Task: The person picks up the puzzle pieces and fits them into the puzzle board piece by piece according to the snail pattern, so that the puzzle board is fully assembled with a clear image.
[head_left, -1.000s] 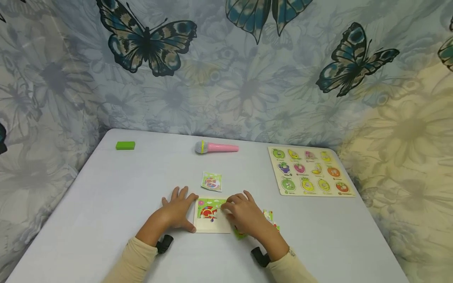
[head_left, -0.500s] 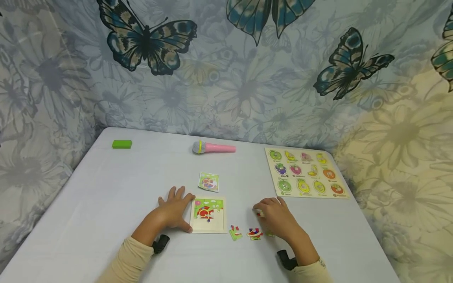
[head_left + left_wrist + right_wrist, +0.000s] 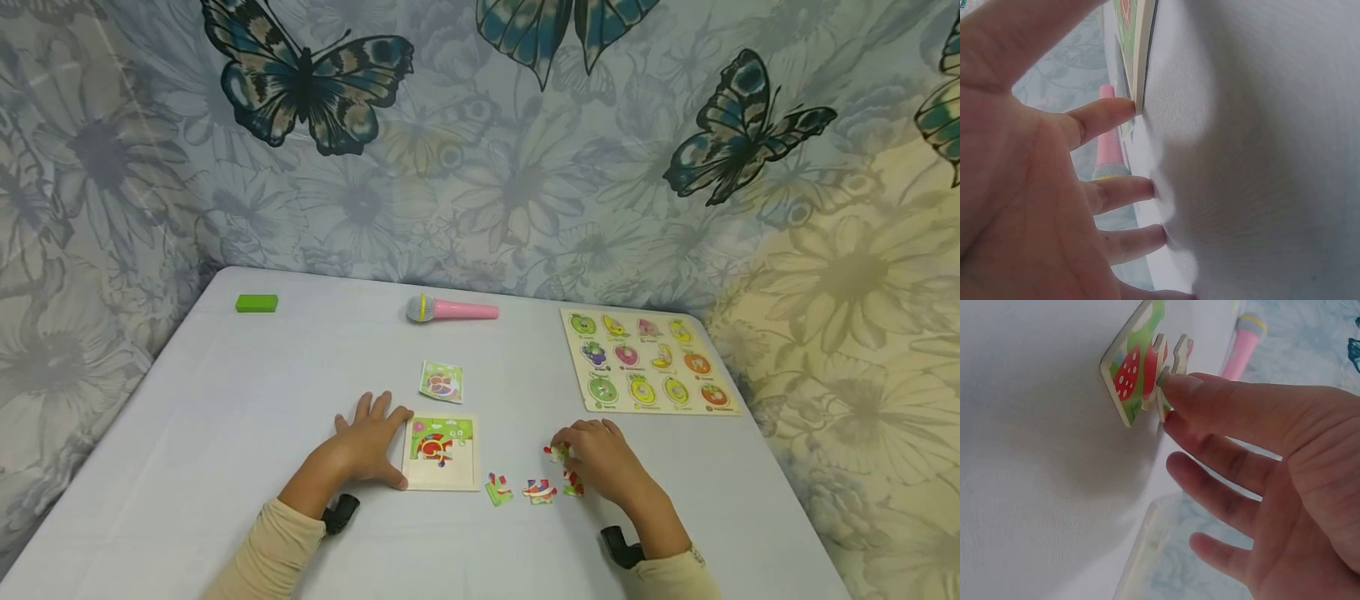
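a spread left hand [image 3: 366, 448] lay against the puzzle board [image 3: 459, 477] while the right hand [image 3: 606, 460] pinched a small piece [image 3: 556, 452].

the left fingers were straight and fanned, the index tip touching the board's far corner, the thumb at its near corner, the other tips resting on the bench [image 3: 435, 554]. the right thumb and index finger were closed on the small piece, the remaining fingers loosely bent; a mushroom piece [image 3: 1127, 374] lay just beside them, and a striped piece [image 3: 540, 492] lay between them and the board.
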A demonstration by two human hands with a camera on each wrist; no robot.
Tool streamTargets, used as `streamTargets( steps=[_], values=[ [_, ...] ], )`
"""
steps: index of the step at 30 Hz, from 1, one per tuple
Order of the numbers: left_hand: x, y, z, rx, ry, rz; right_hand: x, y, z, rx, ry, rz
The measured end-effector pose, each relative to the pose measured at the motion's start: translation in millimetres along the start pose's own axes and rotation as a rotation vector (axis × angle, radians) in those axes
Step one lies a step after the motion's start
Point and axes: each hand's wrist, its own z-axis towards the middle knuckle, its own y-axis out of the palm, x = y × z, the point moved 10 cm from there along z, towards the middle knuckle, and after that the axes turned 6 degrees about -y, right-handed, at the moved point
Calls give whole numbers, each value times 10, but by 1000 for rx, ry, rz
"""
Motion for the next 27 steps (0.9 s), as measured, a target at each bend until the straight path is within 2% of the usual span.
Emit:
streamTargets(
  steps=[9,14,19,27],
  values=[
    [-30,-23,-24,-2,-13,-9,-26,2,59,-2,-18,-12],
    [-24,-22,-34,-8,-17,-16,-113,-30,78,-2,-39,-23],
    [-2,-18,-36,-8,-14,-9,-362,-87,166,27,-111,-29],
    [-10,-5,-22,-5,-25,-3,-964,-45,364,51,-305,-28]
  ],
)
